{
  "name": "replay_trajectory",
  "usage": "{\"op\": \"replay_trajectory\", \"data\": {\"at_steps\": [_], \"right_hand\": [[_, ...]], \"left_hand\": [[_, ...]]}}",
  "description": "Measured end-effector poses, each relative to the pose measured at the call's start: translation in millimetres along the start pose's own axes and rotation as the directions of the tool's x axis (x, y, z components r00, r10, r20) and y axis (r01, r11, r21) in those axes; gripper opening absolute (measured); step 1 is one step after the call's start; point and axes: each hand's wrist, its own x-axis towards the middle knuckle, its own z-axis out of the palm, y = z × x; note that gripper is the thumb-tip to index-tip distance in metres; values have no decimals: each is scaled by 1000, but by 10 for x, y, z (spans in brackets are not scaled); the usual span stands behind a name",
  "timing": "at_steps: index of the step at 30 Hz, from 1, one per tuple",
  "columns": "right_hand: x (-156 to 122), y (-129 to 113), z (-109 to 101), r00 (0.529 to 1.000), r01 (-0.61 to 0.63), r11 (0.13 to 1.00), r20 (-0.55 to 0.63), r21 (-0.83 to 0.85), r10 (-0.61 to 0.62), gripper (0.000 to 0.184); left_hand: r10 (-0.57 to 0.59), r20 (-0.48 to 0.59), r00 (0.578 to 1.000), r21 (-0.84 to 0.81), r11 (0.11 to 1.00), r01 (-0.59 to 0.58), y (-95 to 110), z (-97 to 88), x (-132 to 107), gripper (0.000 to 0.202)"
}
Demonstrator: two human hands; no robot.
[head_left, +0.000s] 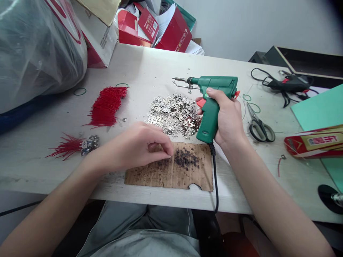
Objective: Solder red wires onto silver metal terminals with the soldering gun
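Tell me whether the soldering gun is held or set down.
Held: the right hand is wrapped around the green handle of the soldering gun, its cord running from the base.

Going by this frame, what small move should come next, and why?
Probably swing the green soldering gun toward the cardboard: the right hand holds it pointing off to the left, while the left hand is pinched over the cardboard, contents too small to tell.

soldering gun [219,84]: green, raised, tip leftward | cardboard [168,175]: dark-specked, flat on table [144,64]
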Motion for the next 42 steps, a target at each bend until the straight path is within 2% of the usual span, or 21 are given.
{"op": "replay_trajectory", "data": {"at_steps": [6, 18, 29, 34, 42], "right_hand": [[-1, -15, 1, 1000, -17, 1000, 6, -4, 17, 20], [13, 1, 1, 1000, -11, 1000, 4, -3, 11, 19], [-23, -37, 7, 999, -33, 999, 17, -36, 33, 22], [-20, -42, 4, 1000, -24, 998, 19, -53, 25, 21], [-31, -45, 10, 999, -35, 999, 15, -38, 36, 20]], "left_hand": [[11, 41, 999, -1, 1000, -11, -11, 47, 32, 10], [3, 7, 1000, -38, 999, -3, 3, 42, 27, 5], [1, 23, 1000, -50, 999, 0, 6, 47, 33, 5], [-41, -4, 999, -32, 999, 41, 14, 29, 19, 5], [-22, 9, 1000, -35, 999, 22, 11, 33, 27, 7]]}}
